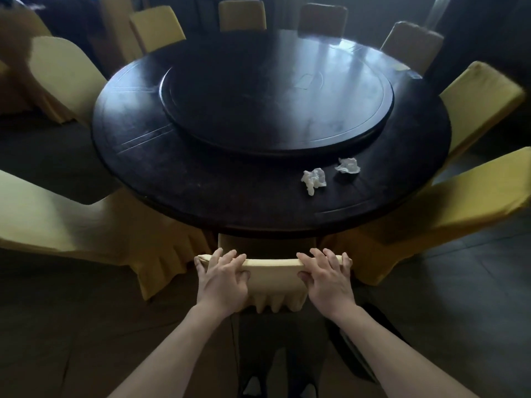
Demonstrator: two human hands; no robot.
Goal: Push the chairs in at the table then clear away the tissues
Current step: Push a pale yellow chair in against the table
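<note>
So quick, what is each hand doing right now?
Left hand: closed on the chair back.
Right hand: closed on the same chair back.

A person's two bare forearms without sleeves, watch or rings, ending in a left hand (222, 281) and right hand (327, 278), above dark trousers (275, 334) and dark shoes (253, 386).

Both hands, left hand (222, 278) and right hand (327, 278), clasp the chair (273, 271) at the table (201, 182).

Two tissues (314, 179) (347, 165) on surface (201, 191), near-right of turntable (275, 101); chair (273, 271) tucked at near edge; chairs surrounding.
</note>
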